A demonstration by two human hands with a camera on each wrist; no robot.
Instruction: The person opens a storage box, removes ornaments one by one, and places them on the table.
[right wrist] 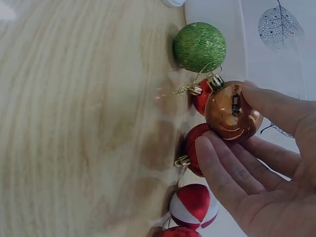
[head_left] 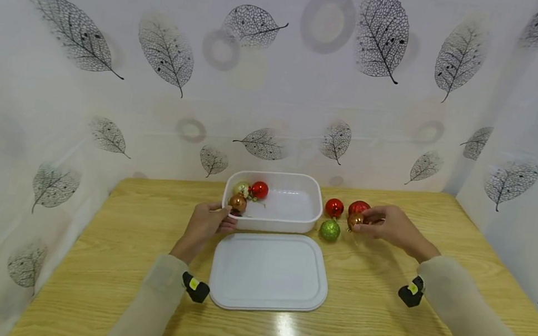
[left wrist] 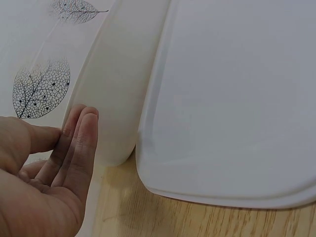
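My right hand (head_left: 395, 228) pinches a shiny copper Christmas bauble (right wrist: 232, 113) between thumb and fingers. My left hand (head_left: 205, 223) grips the front left corner of a white plastic box (left wrist: 116, 94), thumb at the rim and fingers along the outer wall. Inside the box's left end lie a red bauble (head_left: 259, 190), a pale gold bauble (head_left: 241, 189) and another copper bauble (head_left: 237, 203). Close by the right hand are a glittery green bauble (right wrist: 200, 47), a shiny red bauble (head_left: 334, 208) and a darker red bauble (head_left: 359, 207). A red and white bauble (right wrist: 194, 205) shows in the right wrist view.
A flat white lid (head_left: 270, 272) lies on the wooden table (head_left: 370, 326) in front of the box. Behind the table hangs a white sheet (head_left: 283, 91) printed with leaves, which also runs along both sides.
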